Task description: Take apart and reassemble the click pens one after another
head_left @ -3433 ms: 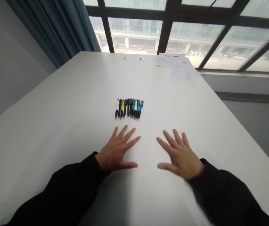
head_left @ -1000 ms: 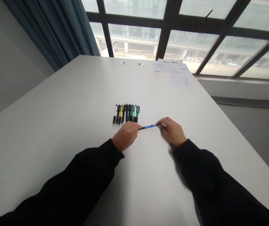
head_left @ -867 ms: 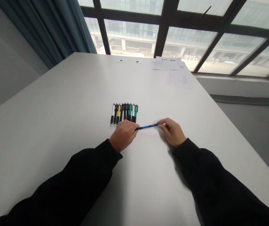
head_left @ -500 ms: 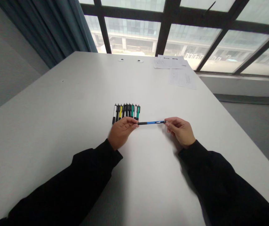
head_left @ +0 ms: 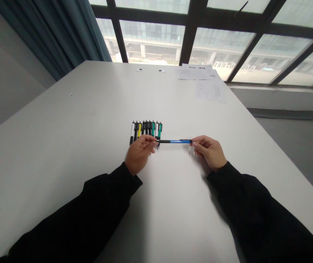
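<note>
A blue pen (head_left: 176, 141) with a black grip is stretched level between my two hands, above the white table (head_left: 170, 204). My left hand (head_left: 140, 151) pinches its tip end. At the other end, by the clip and button, my right hand (head_left: 209, 150) pinches it between thumb and fingers. Just behind my left hand several pens lie side by side in a row: a white pen (head_left: 132, 130), a yellow pen (head_left: 139, 128), black pens and a green pen (head_left: 160, 129) at the right end. My left hand and the blue pen cover the lower parts of some of them.
Printed papers (head_left: 210, 90) lie at the far right of the table. Two cable-hole covers (head_left: 162, 71) sit near the back edge. Beyond stand a dark-framed window (head_left: 188, 40) and, at left, a blue curtain (head_left: 71, 36).
The blue pen has turned about its length, so its clip now shows along the far side. Both hands keep their pinch and have barely shifted.
</note>
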A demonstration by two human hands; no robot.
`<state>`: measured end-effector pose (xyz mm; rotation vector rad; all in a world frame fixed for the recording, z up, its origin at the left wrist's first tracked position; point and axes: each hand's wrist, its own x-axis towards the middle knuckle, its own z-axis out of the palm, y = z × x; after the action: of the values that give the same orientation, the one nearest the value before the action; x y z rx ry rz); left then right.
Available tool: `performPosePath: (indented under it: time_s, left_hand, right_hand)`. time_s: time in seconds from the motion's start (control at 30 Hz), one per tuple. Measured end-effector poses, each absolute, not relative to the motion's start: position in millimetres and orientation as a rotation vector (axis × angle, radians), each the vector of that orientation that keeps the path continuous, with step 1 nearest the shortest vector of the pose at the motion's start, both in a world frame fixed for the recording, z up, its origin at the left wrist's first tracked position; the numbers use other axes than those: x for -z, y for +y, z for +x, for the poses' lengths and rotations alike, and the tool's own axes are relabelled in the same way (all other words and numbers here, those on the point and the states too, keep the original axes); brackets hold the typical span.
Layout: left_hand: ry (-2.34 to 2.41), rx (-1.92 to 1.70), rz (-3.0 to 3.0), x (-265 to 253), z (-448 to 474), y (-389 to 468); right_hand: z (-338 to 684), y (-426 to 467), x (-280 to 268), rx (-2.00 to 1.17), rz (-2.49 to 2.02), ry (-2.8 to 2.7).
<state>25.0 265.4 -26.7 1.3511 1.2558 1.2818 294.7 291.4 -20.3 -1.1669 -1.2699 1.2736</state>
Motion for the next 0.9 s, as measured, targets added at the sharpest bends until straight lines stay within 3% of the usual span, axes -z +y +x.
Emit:
performPosePath:
  time_s: [0.9]
  left_hand:
    - [1.342, -1.151, 1.488, 20.1, 25.7, 259.3]
  right_hand:
    - [297.1, 289.6, 22.0, -1.295, -1.194, -1.356]
